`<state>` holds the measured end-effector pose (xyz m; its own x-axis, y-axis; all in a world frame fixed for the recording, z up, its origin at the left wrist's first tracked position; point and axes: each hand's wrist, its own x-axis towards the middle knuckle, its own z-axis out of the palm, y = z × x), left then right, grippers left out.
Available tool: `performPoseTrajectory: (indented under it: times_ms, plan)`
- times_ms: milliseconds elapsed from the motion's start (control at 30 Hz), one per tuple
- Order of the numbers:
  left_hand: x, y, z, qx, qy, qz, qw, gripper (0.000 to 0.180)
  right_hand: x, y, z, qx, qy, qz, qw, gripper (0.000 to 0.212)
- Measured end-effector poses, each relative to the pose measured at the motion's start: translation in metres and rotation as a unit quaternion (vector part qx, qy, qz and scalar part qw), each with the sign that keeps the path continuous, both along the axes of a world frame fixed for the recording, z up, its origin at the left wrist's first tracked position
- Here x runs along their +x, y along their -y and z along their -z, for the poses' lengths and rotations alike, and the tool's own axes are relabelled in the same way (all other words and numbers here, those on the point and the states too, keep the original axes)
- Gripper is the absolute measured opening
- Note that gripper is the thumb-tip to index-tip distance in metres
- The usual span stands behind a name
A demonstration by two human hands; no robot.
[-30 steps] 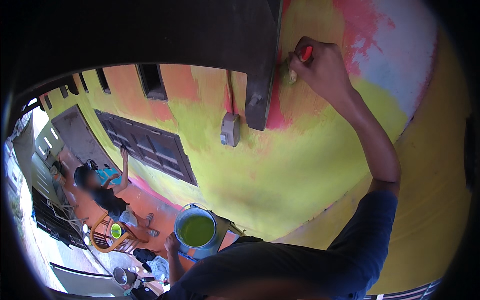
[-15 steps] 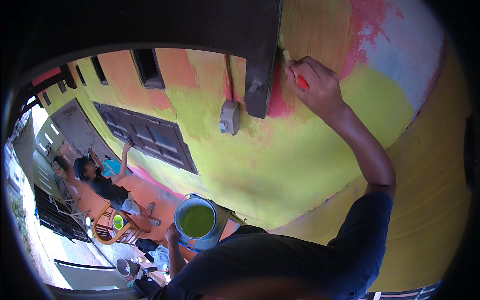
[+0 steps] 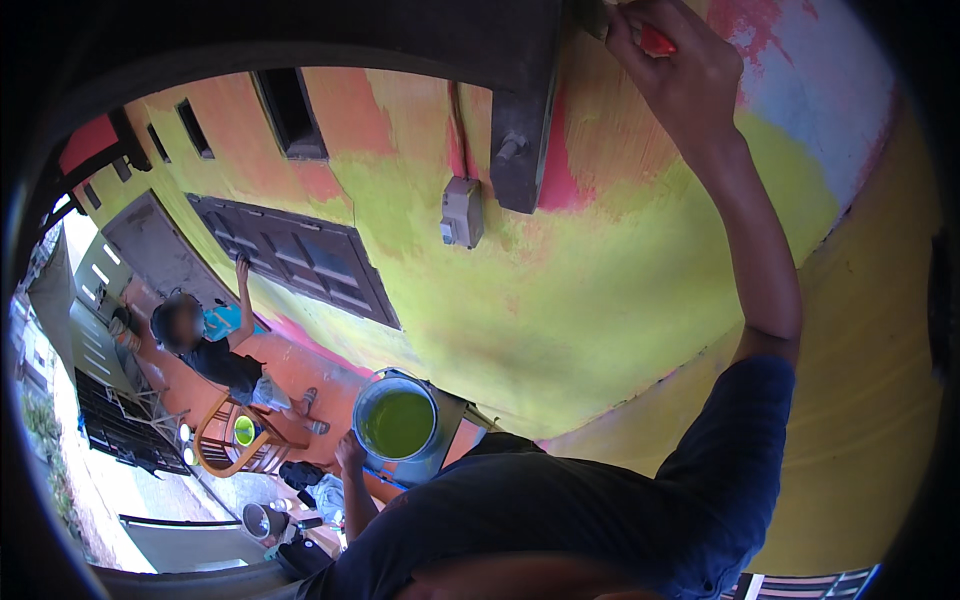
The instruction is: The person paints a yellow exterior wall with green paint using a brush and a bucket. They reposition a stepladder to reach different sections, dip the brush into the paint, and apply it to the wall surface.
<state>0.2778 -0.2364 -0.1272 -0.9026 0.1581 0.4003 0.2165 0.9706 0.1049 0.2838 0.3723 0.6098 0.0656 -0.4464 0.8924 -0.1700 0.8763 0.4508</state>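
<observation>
My right hand (image 3: 685, 70) is raised high and closed round a paintbrush (image 3: 658, 41) with a red handle. Its bristles reach the wall beside the dark beam (image 3: 535, 100), near the picture's top edge. Streaky yellow-green paint over orange and pink covers the wall (image 3: 610, 280) below. A bucket (image 3: 398, 420) of green paint stands low in front of me on a dark stand. Close against the bucket's left side is my left hand (image 3: 350, 455), its fingers curled; what they grip is hidden.
A grey switch box (image 3: 461, 213) is fixed to the wall, left of the beam's end. Farther left, another person (image 3: 225, 355) stands by a brown shuttered window (image 3: 300, 260). A wooden chair (image 3: 225, 460) with a bright green pot (image 3: 245, 430) is near them.
My right hand has moved up and slightly right along the beam with the paintbrush. My left hand stays by the bucket. The other person has lowered the arm farther from the window.
</observation>
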Motion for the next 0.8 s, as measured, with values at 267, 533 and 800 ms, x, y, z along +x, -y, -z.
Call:
performPoseTrajectory:
  times_ms: [267, 533, 800]
  plan:
    - [-0.001, 0.001, 0.000, -0.003, 0.097, -0.034, 0.995, 0.034, 0.007, 0.022, 0.171, -0.012, 0.212, -0.032, 0.977, 0.018]
    - [0.000, -0.003, -0.016, 0.055, 0.137, -0.043, 0.988, 0.035, 0.004, 0.004, 0.102, -0.136, 0.201, -0.096, 0.965, 0.013]
    - [0.000, -0.004, -0.020, 0.076, 0.181, -0.051, 0.979, 0.034, 0.000, 0.008, 0.150, 0.020, 0.086, -0.042, 0.995, 0.017]
